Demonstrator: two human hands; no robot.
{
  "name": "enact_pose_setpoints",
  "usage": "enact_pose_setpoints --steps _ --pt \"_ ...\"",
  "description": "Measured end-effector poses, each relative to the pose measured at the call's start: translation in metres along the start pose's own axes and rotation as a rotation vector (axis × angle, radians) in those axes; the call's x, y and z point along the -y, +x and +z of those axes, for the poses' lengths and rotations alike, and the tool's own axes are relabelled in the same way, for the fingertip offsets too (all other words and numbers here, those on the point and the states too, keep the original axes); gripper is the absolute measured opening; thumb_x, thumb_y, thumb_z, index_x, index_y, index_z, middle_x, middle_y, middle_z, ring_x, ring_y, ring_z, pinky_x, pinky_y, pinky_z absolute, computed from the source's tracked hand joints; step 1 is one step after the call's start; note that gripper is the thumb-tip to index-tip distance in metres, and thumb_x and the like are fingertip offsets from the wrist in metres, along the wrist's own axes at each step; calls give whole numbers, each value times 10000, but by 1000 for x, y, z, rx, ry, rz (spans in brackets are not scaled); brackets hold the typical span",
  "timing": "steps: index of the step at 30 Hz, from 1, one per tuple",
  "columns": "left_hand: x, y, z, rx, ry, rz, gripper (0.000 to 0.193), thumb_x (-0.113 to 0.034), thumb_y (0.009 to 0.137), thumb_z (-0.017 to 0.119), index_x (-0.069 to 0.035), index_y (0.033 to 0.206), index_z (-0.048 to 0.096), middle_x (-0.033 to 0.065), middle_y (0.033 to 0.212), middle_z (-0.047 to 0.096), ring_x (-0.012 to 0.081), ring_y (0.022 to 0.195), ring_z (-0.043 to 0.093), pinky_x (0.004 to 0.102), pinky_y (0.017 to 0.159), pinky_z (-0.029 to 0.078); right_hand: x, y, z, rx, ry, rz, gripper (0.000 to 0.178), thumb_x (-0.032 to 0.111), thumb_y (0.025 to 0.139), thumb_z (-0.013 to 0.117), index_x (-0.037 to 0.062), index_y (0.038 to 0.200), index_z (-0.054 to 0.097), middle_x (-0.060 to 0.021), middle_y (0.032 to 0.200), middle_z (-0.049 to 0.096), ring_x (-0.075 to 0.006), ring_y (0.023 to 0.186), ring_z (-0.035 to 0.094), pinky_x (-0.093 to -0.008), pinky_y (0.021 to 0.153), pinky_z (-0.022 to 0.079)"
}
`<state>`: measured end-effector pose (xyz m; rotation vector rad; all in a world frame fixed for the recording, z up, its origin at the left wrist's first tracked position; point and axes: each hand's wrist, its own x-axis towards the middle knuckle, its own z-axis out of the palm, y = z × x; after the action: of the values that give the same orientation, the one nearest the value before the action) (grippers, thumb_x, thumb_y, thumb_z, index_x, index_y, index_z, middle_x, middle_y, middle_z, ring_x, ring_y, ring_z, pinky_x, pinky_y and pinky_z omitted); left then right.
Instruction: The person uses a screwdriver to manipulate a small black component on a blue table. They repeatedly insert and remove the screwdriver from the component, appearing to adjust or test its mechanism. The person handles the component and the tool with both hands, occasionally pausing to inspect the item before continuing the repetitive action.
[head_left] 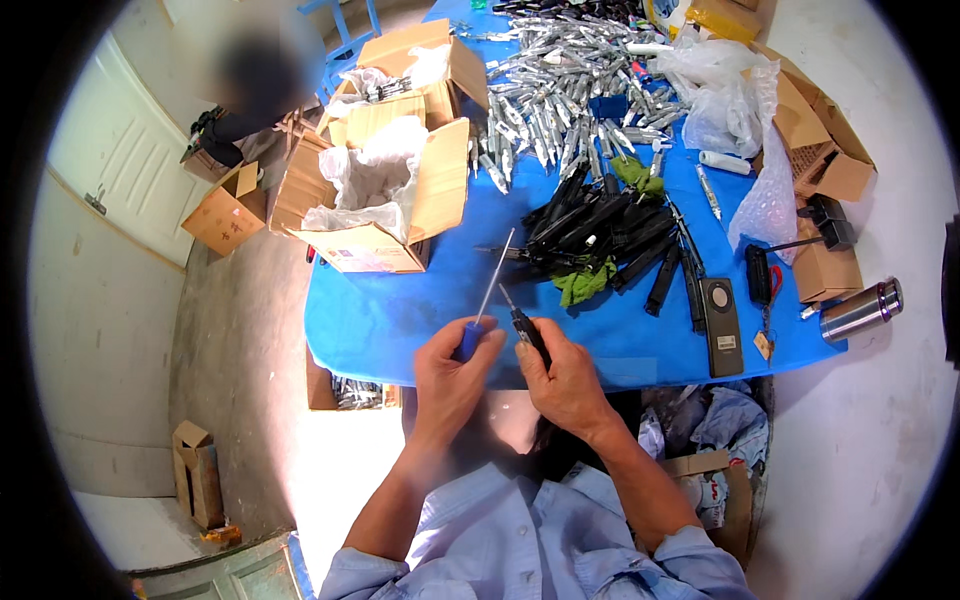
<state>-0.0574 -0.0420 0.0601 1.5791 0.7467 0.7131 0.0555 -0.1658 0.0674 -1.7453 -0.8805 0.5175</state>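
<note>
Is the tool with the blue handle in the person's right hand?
No, the left hand holds the blue-handled tool, while the right hand holds a black one.

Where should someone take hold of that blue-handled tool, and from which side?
Probably best by its blue handle, coming from the near side: it is the thicker part and lies at the near end, while the thin metal shaft points away. The left hand has its grip there.

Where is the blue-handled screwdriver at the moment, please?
In the head view's middle, the blue-handled screwdriver is in the left hand, left of the black tool in the right hand.
</note>
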Motion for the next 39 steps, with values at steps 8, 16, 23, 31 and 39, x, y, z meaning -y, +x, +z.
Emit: enact_pose_setpoints --steps 8,16,23,31,39 --pt "2 -1 12 19 -5 -33 157 -140 993 783 3 1056 764 -74 811 627 20 742 511 215 643 427 -8 -5 7 -73 -12 -67 260 130 1040 644 6 1267 611 -240 897 704 -401 804 731 -444 684 542" --pt "14 5 23 -28 43 40 161 -159 1010 729 1 991 729 -24 741 619 37 703 511 260 604 439 -19 -5 12 -85 -47 -99 286 105 1014 646 29 1287 607 -280 1021 711 -509 956 681 -548 771 544" --pt "18 16 23 -17 66 3 205 -155 1050 676 -6 913 648 -30 734 561 57 691 478 267 598 407 -20 2 9 -133 -56 -80 314 118 1007 650 23 1301 598 -281 1012 716 -508 955 688 -546 773 555" --pt "-56 60 -31 -114 333 270 297 -185 1045 693 -5 828 600 54 658 523 102 613 455 335 546 416 -37 11 -9 -132 4 15 286 160 1025 661 -6 1253 613 -239 909 719 -440 839 726 -471 737 561" --pt "-107 183 -112 -304 891 386 308 -274 987 703 26 918 696 123 709 650 159 645 557 378 641 509 -60 9 -1 -111 142 42 248 146 1025 664 -8 1217 636 -185 830 687 -315 735 708 -403 696 546"
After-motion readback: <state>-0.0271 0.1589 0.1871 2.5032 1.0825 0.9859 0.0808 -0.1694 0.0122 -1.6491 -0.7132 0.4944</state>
